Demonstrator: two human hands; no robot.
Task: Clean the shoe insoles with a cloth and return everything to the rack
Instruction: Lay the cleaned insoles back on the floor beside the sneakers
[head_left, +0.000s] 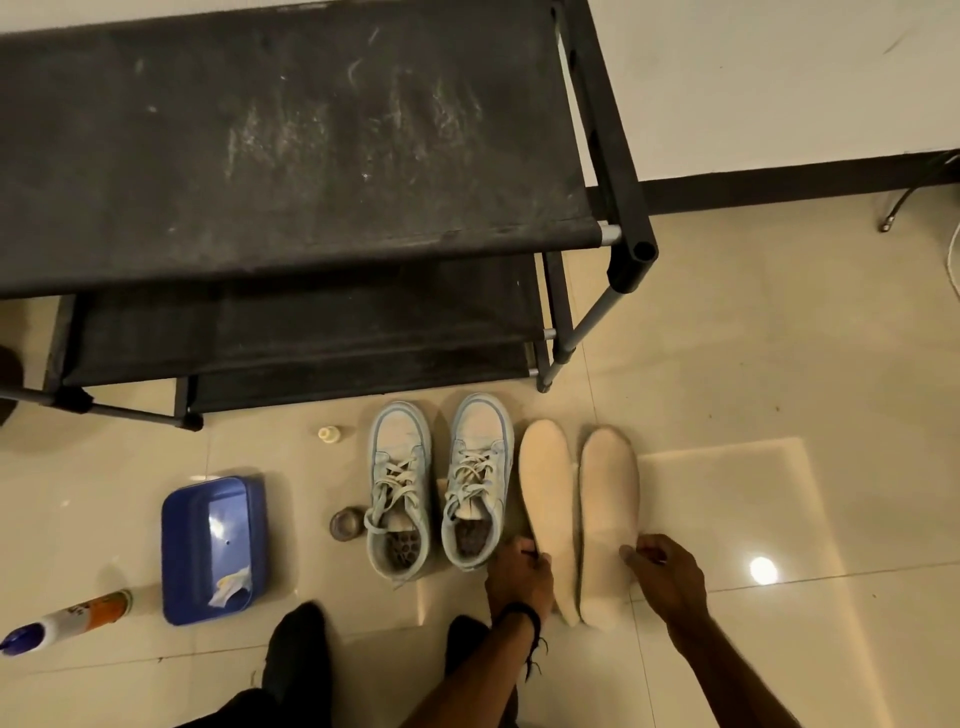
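Note:
Two cream insoles lie side by side on the tiled floor, the left insole (545, 499) and the right insole (608, 509). My left hand (519, 577) pinches the left insole's edge near its heel. My right hand (667, 574) touches the right insole's outer edge with curled fingers. A pair of pale blue sneakers, the left shoe (397, 488) and the right shoe (478, 478), stands just left of the insoles. A crumpled white cloth (231, 587) lies in a blue tub (179, 545) further left. The black shoe rack (291, 150) stands behind.
A spray bottle (67, 621) lies on the floor at the far left. A small round tin (345, 525) and a small white cap (328, 434) sit beside the left shoe. My dark-clad legs (296, 660) are at the bottom. A white wall rises to the right of the rack.

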